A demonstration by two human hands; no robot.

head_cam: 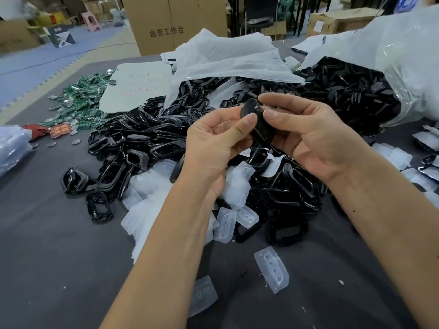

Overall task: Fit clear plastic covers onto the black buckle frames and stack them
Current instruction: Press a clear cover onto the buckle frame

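Both hands hold one black buckle frame (257,122) up over the big pile of frames (147,136). The left hand (213,143) and right hand (306,136) pinch it with curled fingers. Hands hide most of it. The cardboard box (173,22) says "曲奇工作台".

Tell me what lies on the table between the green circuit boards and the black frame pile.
In the head view, a white sheet with red scribbles lies between the green circuit boards and the black frame pile.
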